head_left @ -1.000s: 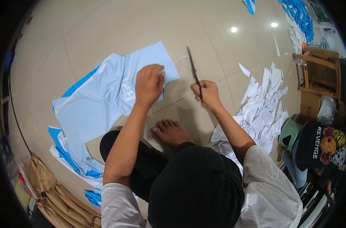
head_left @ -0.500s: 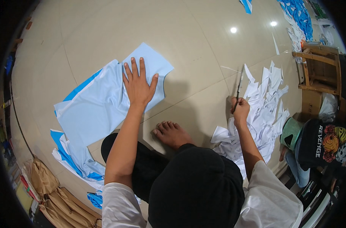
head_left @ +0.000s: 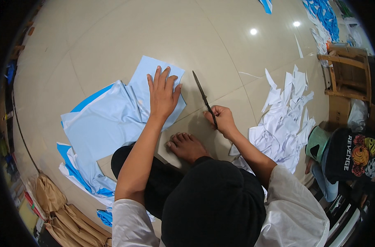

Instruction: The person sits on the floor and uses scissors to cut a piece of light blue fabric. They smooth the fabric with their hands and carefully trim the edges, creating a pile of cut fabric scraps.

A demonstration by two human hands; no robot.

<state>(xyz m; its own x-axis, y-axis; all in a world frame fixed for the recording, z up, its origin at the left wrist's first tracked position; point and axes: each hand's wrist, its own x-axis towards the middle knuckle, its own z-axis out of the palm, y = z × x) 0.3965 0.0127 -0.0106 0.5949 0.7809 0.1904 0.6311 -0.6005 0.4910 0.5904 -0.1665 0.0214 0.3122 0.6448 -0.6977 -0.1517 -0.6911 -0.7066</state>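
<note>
My left hand point(head_left: 163, 92) lies spread on the upper right part of a light blue fabric piece point(head_left: 101, 123), which rests on the tiled floor. The cloth is wrinkled beside the hand, and a brighter blue layer point(head_left: 90, 99) shows beneath its upper left edge. My right hand point(head_left: 221, 120) is closed round the handles of dark scissors point(head_left: 203, 96). Their blades look closed and point up and away, a short way right of the fabric's edge. My bare foot point(head_left: 188, 147) is between the two hands, close to the cloth.
White fabric scraps point(head_left: 280, 123) are heaped to the right. Blue and white cloth point(head_left: 82, 173) lies at the lower left, near brown fabric point(head_left: 58, 210). A wooden stool point(head_left: 347, 61) and a person in a dark printed shirt point(head_left: 337, 154) are at the right edge.
My right hand has brought the scissors left from the white scraps toward the light blue fabric. My left hand has shifted right and slightly nearer, and the cloth's upper part has moved nearer.
</note>
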